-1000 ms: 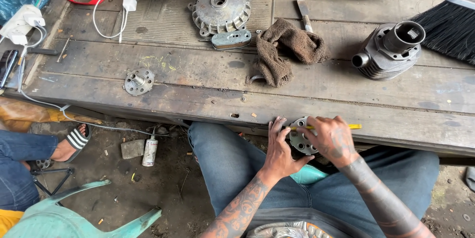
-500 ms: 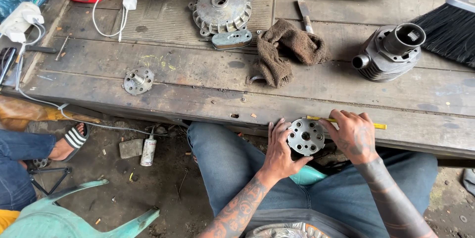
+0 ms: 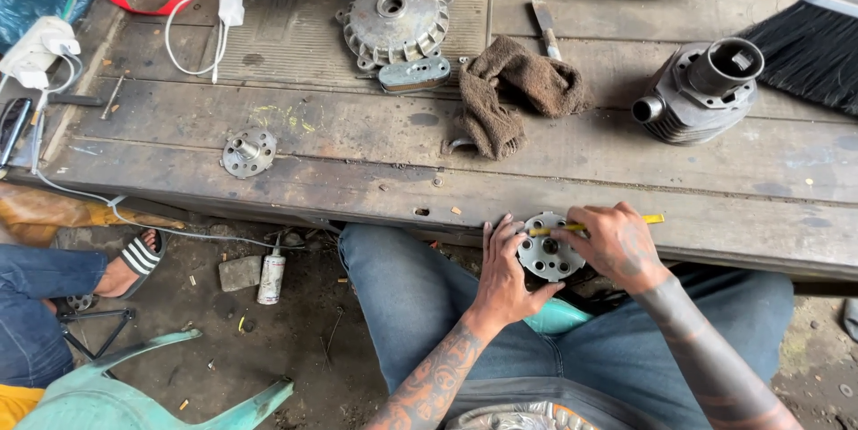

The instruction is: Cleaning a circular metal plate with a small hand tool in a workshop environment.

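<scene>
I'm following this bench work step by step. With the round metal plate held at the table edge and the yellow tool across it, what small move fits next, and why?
Probably steady the round perforated plate more firmly with the left hand before pressing on. The plate sits at the wooden table edge, partly overhanging the lap, and the right hand lays the yellow tool across its top, so a push might tip it.

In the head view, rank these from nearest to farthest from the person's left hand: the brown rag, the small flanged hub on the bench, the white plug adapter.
From the left hand:
1. Brown rag, straight up the bench.
2. Small flanged hub, to the left.
3. White plug adapter, far left edge.
</scene>
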